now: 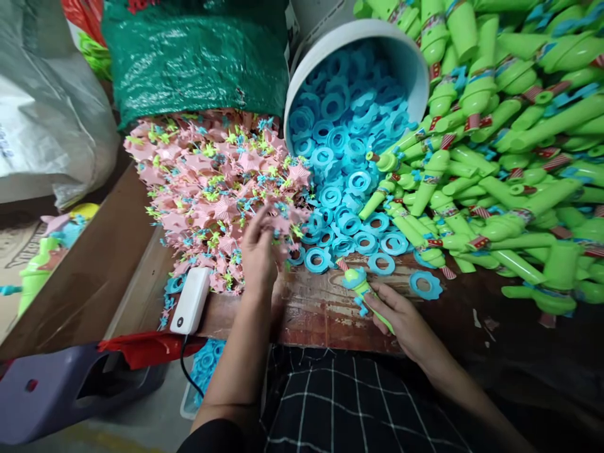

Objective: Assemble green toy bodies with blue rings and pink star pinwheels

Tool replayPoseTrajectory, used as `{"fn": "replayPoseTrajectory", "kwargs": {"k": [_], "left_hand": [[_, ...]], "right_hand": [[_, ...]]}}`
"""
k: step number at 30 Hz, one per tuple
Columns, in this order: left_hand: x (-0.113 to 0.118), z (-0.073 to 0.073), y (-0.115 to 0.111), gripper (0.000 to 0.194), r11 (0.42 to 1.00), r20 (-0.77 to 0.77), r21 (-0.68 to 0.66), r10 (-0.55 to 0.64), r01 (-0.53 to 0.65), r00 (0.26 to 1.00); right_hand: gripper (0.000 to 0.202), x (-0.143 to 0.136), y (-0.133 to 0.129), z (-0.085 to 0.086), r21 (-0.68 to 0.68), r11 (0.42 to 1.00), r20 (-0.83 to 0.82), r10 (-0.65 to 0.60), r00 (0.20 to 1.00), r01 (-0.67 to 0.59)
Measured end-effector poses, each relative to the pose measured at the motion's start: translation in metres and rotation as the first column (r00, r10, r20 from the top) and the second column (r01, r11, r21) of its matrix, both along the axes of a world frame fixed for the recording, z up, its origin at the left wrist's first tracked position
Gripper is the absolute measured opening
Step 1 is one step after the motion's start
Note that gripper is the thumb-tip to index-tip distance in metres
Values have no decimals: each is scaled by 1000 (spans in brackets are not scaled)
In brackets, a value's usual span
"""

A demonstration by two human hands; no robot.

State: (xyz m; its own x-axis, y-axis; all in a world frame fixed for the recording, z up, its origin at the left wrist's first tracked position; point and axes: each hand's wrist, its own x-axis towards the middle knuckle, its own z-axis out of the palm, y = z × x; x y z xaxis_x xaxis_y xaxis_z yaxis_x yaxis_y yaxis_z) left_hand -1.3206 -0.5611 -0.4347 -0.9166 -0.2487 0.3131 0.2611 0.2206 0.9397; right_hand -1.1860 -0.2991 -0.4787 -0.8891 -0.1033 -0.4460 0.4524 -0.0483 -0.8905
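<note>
Reaching into the pile of pink star pieces [212,189], my left hand [258,251] has its fingers loosely spread and curled over the pile's near edge; I cannot tell if it already pinches one piece. My right hand [401,318] is pressed around a green toy handle [365,292] with a blue part at its top, held low over the wooden surface [321,314], just beside the loose blue rings [349,207].

The pink pieces look tangled with thin green and blue stems, so I judge the hand may lift several together, or pull some over the near edge. The white power bank [190,301] lies close to that edge beside my left wrist, and a careless move of the arm could push it off. The tipped white bucket [415,69] could spill more rings if the green heap [519,157] leaning beside it shifts.
</note>
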Motion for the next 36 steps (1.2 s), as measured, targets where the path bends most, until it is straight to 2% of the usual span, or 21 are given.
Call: {"fn": "replayPoseTrajectory", "kwargs": {"k": [2,3,5,7,10,12,14,16,21,24,26,27,29,31,33,34,36], "left_hand": [[-4,12,-4,57,960,14,236,150,-149,989],[-4,16,-4,60,939,24,288,192,-190,981],[1,16,0,63,935,36,303,182,-184,983],[10,8,11,62,965,45,244,87,-95,995],[25,-12,31,65,998,96,57,-33,28,995],[30,-21,40,67,998,103,-56,-22,28,994],[28,-22,39,68,996,45,-82,27,-23,999],[22,-16,28,71,997,-13,-20,68,-69,998],[13,19,-9,76,983,-39,170,79,-71,996],[30,27,-4,83,993,-59,119,22,-15,998],[51,20,12,78,994,-8,-39,-98,98,995],[62,13,22,71,973,42,-135,-184,188,982],[82,-6,42,59,873,156,-294,-359,390,920],[95,-26,58,55,751,233,-411,-462,517,856],[100,-40,70,54,684,280,-489,-465,542,840],[100,-44,74,53,676,298,-507,-444,534,845],[98,-47,80,50,709,311,-487,-405,510,860]], "right_hand": [[47,1,-1,-1,-26,998,-4,-51,999,51],[46,2,-1,-1,-36,997,-5,-73,997,73],[44,3,-1,0,-44,995,-6,-94,996,94],[42,4,1,1,-38,995,-4,-93,996,93],[44,5,5,2,-18,997,-1,-77,997,77],[45,6,6,3,-5,997,-1,-75,997,74],[44,6,6,2,5,997,-4,-79,997,79],[41,7,7,-1,2,995,-15,-95,995,95],[38,9,8,-8,-30,994,-8,-110,994,110],[40,9,8,-8,-35,993,-4,-112,994,112],[43,8,9,-6,-28,995,-5,-98,995,98],[44,8,10,-5,-20,996,-5,-90,996,90],[48,8,15,0,15,997,-3,-73,997,73],[51,9,25,5,100,994,-4,-44,999,44],[50,12,37,11,250,968,-46,15,999,-3],[49,14,43,12,335,942,-78,56,995,-27],[46,19,54,14,491,869,-125,136,983,-58]]}}
